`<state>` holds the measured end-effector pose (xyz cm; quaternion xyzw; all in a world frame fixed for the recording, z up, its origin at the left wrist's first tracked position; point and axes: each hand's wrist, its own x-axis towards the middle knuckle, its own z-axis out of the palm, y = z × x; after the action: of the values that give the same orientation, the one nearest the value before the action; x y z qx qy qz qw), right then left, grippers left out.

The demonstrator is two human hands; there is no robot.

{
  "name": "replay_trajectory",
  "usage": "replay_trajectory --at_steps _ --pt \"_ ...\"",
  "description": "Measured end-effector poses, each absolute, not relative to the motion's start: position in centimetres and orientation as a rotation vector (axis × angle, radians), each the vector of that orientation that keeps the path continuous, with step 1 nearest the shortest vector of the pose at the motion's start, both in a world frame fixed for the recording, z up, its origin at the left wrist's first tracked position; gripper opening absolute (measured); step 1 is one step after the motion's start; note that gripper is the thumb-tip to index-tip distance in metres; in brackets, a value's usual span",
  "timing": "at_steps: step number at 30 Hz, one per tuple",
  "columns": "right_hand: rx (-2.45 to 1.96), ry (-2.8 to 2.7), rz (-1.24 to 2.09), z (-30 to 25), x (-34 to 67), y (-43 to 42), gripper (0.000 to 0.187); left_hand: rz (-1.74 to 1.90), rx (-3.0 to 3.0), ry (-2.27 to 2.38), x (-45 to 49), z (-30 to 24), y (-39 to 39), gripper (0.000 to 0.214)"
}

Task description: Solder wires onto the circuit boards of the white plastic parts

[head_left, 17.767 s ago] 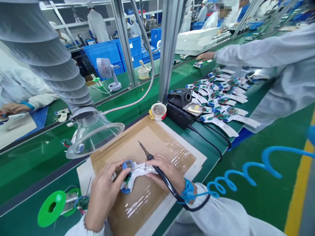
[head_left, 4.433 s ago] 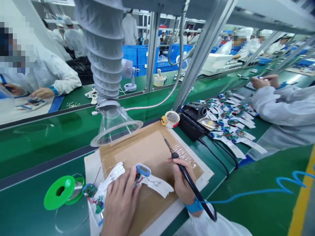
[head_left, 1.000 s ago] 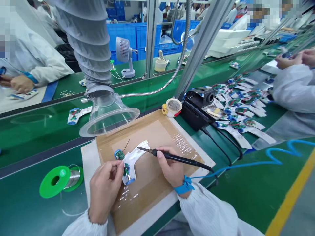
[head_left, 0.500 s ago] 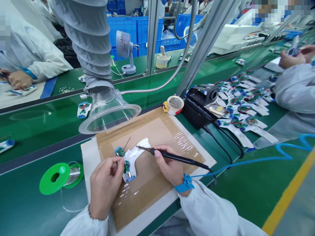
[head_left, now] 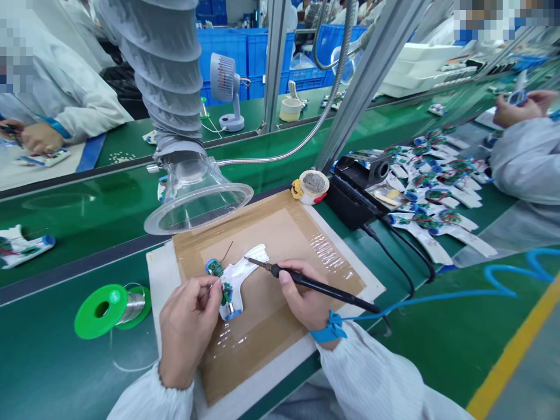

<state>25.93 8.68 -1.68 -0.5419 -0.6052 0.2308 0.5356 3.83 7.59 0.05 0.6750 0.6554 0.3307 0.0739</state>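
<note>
Left hand point(head_left: 186, 326) has its fingers point(head_left: 205, 286) pinched on a white plastic part point(head_left: 235, 281) with a green circuit board point(head_left: 214, 268), sitting on the cardboard mat point(head_left: 280, 230) at 2 o'clock from that hand. Right hand point(head_left: 304, 296) has its fingers point(head_left: 284, 277) wrapped snug round a soldering iron point(head_left: 324, 284), tip just beside the part.

White gathered-cuff sleeves point(head_left: 367, 373); the right hand point(head_left: 304, 294) wears a blue wrist strap point(head_left: 328, 329) with cord point(head_left: 415, 302).

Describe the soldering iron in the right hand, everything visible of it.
The soldering iron is slim and pen-shaped, with a black handle, apparently plastic, narrowing to a thin metal tip. The right hand grips it like a pen, tilted low across the board. The tip points left over a white part, near a small green board; whether it touches either cannot be told. A black cord leaves the handle's far end toward the lower right.
</note>
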Motion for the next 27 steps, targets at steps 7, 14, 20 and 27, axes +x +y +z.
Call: replay_trajectory --at_steps 7,14,20,27 --pt "-1.298 -1.446 0.511 -1.59 26.18 8.39 0.008 0.928 2.135 1.895 3.85 -0.47 7.37 0.024" --pt "-1.301 -1.472 0.542 -1.42 26.02 8.48 0.008 0.895 2.159 1.879 3.81 -0.75 7.44 0.021" --pt "-1.294 -1.473 0.544 -1.51 25.91 8.54 0.008 0.907 2.183 1.878 3.98 -0.61 7.50 0.020" --pt "-1.275 -1.488 0.521 -1.52 25.94 8.57 0.008 0.869 2.217 1.904 4.34 -0.76 7.69 0.017"
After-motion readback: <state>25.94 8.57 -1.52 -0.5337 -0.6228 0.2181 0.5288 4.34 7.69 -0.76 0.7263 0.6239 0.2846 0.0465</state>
